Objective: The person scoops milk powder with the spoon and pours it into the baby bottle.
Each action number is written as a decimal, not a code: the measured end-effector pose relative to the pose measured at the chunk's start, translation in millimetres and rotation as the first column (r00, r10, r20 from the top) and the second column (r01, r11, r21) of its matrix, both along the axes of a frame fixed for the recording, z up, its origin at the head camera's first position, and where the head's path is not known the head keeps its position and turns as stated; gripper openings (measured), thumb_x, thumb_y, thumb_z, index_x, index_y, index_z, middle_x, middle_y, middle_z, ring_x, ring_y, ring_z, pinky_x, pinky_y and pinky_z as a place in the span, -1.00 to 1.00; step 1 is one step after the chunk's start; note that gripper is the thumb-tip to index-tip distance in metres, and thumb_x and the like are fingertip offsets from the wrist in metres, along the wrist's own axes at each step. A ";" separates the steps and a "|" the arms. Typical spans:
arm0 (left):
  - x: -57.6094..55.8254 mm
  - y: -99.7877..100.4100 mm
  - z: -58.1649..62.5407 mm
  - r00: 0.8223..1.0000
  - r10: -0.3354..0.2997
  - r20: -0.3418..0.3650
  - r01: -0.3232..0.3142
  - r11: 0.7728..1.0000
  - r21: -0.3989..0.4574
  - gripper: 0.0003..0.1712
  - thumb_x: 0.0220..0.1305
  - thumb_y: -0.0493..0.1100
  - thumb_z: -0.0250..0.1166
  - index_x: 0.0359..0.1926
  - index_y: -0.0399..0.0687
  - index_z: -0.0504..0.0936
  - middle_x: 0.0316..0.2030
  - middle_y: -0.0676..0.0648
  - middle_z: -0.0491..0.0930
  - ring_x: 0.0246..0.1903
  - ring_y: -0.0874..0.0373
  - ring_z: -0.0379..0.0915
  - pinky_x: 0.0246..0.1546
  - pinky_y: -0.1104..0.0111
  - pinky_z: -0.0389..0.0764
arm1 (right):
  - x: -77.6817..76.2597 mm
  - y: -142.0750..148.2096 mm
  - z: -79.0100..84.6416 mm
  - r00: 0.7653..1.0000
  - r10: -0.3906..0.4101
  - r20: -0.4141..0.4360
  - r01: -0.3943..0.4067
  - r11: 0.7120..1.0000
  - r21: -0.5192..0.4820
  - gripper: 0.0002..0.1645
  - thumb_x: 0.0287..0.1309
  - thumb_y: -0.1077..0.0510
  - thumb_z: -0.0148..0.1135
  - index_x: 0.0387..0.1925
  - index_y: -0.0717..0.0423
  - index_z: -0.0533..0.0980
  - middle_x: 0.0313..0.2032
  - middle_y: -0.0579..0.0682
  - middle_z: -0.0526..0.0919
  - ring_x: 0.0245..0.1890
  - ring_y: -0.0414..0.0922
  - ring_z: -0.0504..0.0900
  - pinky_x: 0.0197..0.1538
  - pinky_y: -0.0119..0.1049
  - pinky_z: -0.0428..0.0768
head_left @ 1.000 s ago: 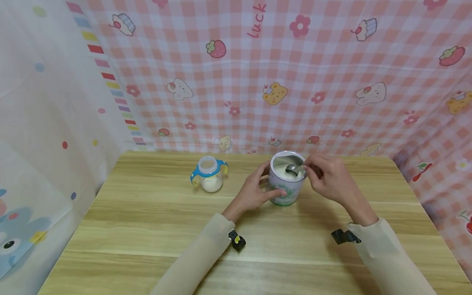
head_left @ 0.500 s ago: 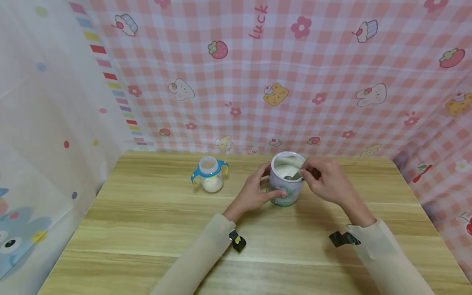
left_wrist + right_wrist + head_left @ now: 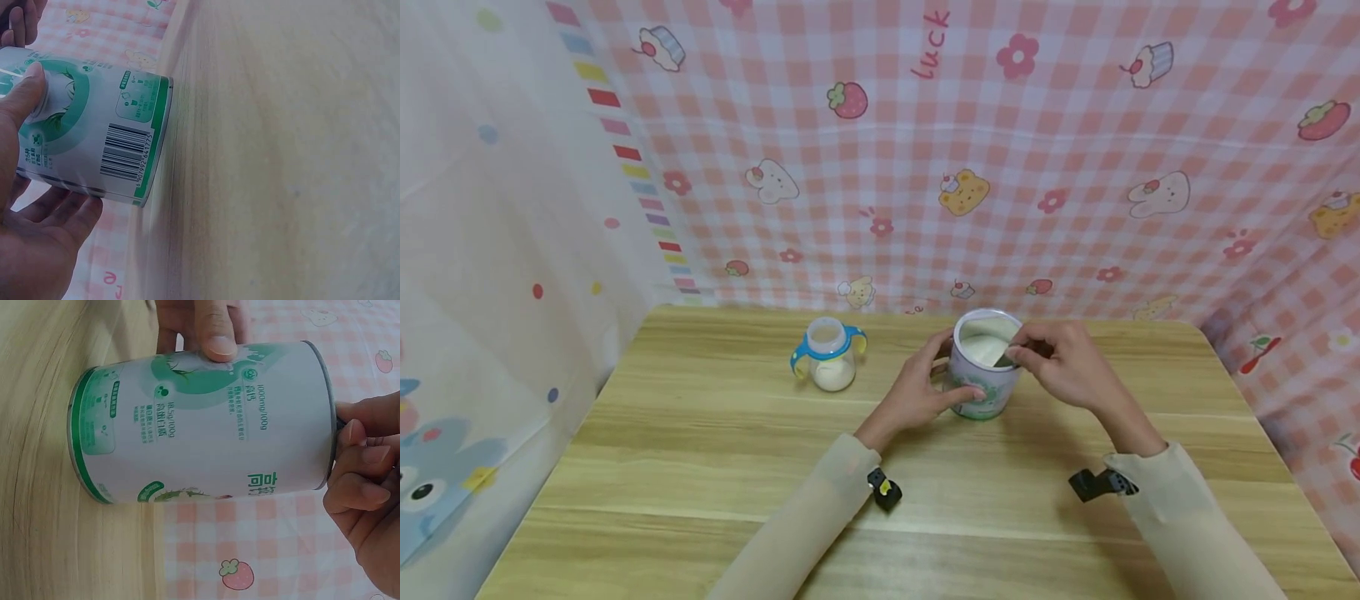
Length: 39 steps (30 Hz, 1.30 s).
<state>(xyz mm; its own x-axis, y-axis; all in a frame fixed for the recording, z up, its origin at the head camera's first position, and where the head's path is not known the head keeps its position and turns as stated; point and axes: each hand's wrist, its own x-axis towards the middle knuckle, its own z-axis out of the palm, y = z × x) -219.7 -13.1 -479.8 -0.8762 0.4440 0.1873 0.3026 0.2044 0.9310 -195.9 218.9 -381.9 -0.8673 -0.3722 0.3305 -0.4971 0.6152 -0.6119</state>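
Observation:
A white and green milk powder can [image 3: 981,390], its top open, stands on the table with pale powder [image 3: 982,347] inside. My left hand [image 3: 917,388] grips the can from the left, thumb across the front and fingers round the far side, as the left wrist view also shows. At the can's right rim, my right hand [image 3: 1066,363] pinches the handle of a metal spoon [image 3: 1003,359]. The spoon slants down into the can, its bowl hidden in the powder. In the right wrist view, my right fingertips [image 3: 375,454] are right at the rim.
A lidless clear baby bottle [image 3: 832,368] with blue and yellow side handles stands left of the can, some pale powder in its bottom. The wooden table [image 3: 700,467] backs onto a pink checked cloth [image 3: 880,167], with cloth at both sides too.
The spoon, held above the powder with its bowl showing a second ago, has gone down into the can and its bowl is now buried. My left hand keeps its grip; the bottle has not moved.

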 end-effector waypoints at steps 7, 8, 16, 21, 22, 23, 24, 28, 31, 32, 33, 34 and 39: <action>-0.4 0.8 -1.3 1.000 0.006 0.008 -0.006 1.000 -0.006 0.06 0.14 0.04 0.57 0.56 0.25 0.17 0.35 0.03 0.45 0.37 0.18 0.37 0.42 0.20 0.48 | 0.6 0.5 5.5 0.993 -0.034 0.113 0.032 0.999 0.016 -0.82 0.36 0.27 0.26 -0.37 0.10 0.71 -0.61 -0.07 0.55 -0.65 -0.23 0.38 -0.59 -0.37 0.41; -0.4 0.8 -1.3 1.000 0.006 0.008 -0.006 1.000 -0.006 0.06 0.14 0.03 0.57 0.56 0.25 0.17 0.36 0.02 0.45 0.37 0.17 0.37 0.42 0.19 0.48 | 0.5 0.4 5.9 0.991 -0.041 0.125 0.040 0.999 0.016 -0.82 0.36 0.26 0.26 -0.37 0.10 0.71 -0.60 -0.06 0.55 -0.64 -0.22 0.39 -0.58 -0.36 0.42; 0.0 0.9 -1.1 1.000 0.002 0.002 -0.002 1.000 0.005 0.05 0.14 0.01 0.57 0.55 0.22 0.18 0.37 0.00 0.45 0.39 0.14 0.36 0.42 0.17 0.48 | 0.3 2.2 6.3 0.971 -0.117 0.207 0.130 0.990 -0.049 -0.80 0.39 0.18 0.22 -0.31 0.14 0.72 -0.51 0.03 0.61 -0.53 -0.17 0.49 -0.48 -0.33 0.50; -0.1 0.7 -1.2 1.000 0.005 0.005 -0.005 1.000 0.005 0.06 0.13 0.02 0.58 0.55 0.22 0.18 0.37 -0.01 0.45 0.38 0.13 0.36 0.42 0.18 0.48 | -0.7 3.6 5.0 0.947 -0.149 0.284 0.193 0.972 -0.135 -0.78 0.40 0.20 0.20 -0.26 0.24 0.70 -0.54 -0.01 0.56 -0.59 -0.22 0.43 -0.58 -0.36 0.44; -0.2 0.6 -1.3 1.000 0.006 0.007 -0.006 1.000 0.004 0.06 0.13 0.02 0.58 0.55 0.22 0.18 0.37 -0.01 0.45 0.38 0.13 0.36 0.42 0.19 0.48 | -0.9 3.9 5.2 0.940 -0.151 0.305 0.205 0.967 -0.153 -0.77 0.40 0.20 0.19 -0.25 0.27 0.69 -0.55 -0.02 0.56 -0.61 -0.23 0.42 -0.60 -0.37 0.44; -0.2 0.5 -1.3 1.000 0.006 0.008 -0.006 1.000 0.003 0.06 0.13 0.02 0.58 0.56 0.21 0.18 0.37 -0.02 0.44 0.38 0.13 0.36 0.43 0.18 0.48 | -1.1 4.3 5.4 0.931 -0.149 0.332 0.216 0.961 -0.174 -0.75 0.41 0.18 0.19 -0.23 0.29 0.68 -0.55 -0.04 0.55 -0.62 -0.24 0.40 -0.61 -0.37 0.42; -0.1 0.3 -1.1 1.000 0.005 0.009 -0.005 1.000 0.003 0.07 0.13 0.02 0.58 0.56 0.21 0.18 0.37 -0.03 0.44 0.39 0.13 0.36 0.43 0.18 0.47 | -1.2 4.6 5.5 0.920 -0.147 0.362 0.229 0.954 -0.195 -0.73 0.43 0.17 0.18 -0.21 0.32 0.67 -0.55 -0.06 0.55 -0.63 -0.24 0.39 -0.63 -0.37 0.41; 0.1 0.0 0.0 1.000 0.002 0.017 -0.002 1.000 0.000 0.07 0.13 0.02 0.58 0.56 0.19 0.17 0.38 -0.04 0.44 0.39 0.13 0.36 0.43 0.18 0.47 | -1.2 6.0 5.9 0.871 -0.138 0.471 0.293 0.916 -0.273 -0.66 0.45 0.11 0.18 -0.14 0.38 0.61 -0.57 -0.12 0.53 -0.66 -0.26 0.37 -0.65 -0.36 0.39; 0.5 -0.1 0.5 1.000 0.003 0.018 -0.003 1.000 -0.001 0.07 0.13 0.02 0.58 0.56 0.19 0.18 0.38 -0.03 0.44 0.39 0.13 0.36 0.43 0.18 0.47 | -1.1 6.9 5.2 0.845 -0.128 0.520 0.334 0.885 -0.325 -0.67 0.46 0.11 0.17 -0.11 0.38 0.56 -0.56 -0.16 0.54 -0.65 -0.27 0.39 -0.63 -0.36 0.40; 0.5 -0.1 0.5 1.000 0.003 0.017 -0.003 1.000 -0.001 0.07 0.13 0.02 0.58 0.56 0.20 0.18 0.38 -0.02 0.44 0.39 0.13 0.36 0.43 0.18 0.47 | -1.0 7.3 4.9 0.838 -0.125 0.531 0.345 0.875 -0.339 -0.68 0.46 0.11 0.15 -0.11 0.37 0.55 -0.56 -0.17 0.54 -0.65 -0.27 0.39 -0.62 -0.36 0.39; 0.5 -0.1 0.5 1.000 0.004 0.016 -0.004 1.000 0.000 0.07 0.13 0.02 0.58 0.56 0.20 0.18 0.38 -0.01 0.44 0.39 0.13 0.36 0.43 0.18 0.47 | -1.0 7.7 4.5 0.833 -0.121 0.540 0.355 0.865 -0.354 -0.69 0.46 0.12 0.15 -0.11 0.37 0.54 -0.56 -0.17 0.54 -0.64 -0.27 0.39 -0.62 -0.36 0.39; 0.5 0.0 0.4 1.000 0.005 0.014 -0.005 1.000 0.000 0.06 0.13 0.02 0.58 0.55 0.22 0.18 0.38 0.00 0.44 0.39 0.13 0.36 0.43 0.18 0.47 | -1.1 8.2 4.1 0.828 -0.113 0.549 0.361 0.856 -0.369 -0.70 0.47 0.12 0.14 -0.11 0.36 0.54 -0.55 -0.18 0.54 -0.64 -0.27 0.39 -0.62 -0.36 0.38; 0.7 0.2 0.1 1.000 0.006 0.013 -0.006 1.000 0.001 0.06 0.12 0.01 0.59 0.55 0.27 0.18 0.38 0.00 0.44 0.39 0.13 0.35 0.44 0.19 0.46 | -2.8 10.4 2.3 0.801 -0.063 0.596 0.404 0.791 -0.459 -0.77 0.47 0.18 0.11 -0.15 0.33 0.54 -0.54 -0.14 0.56 -0.64 -0.27 0.39 -0.62 -0.39 0.36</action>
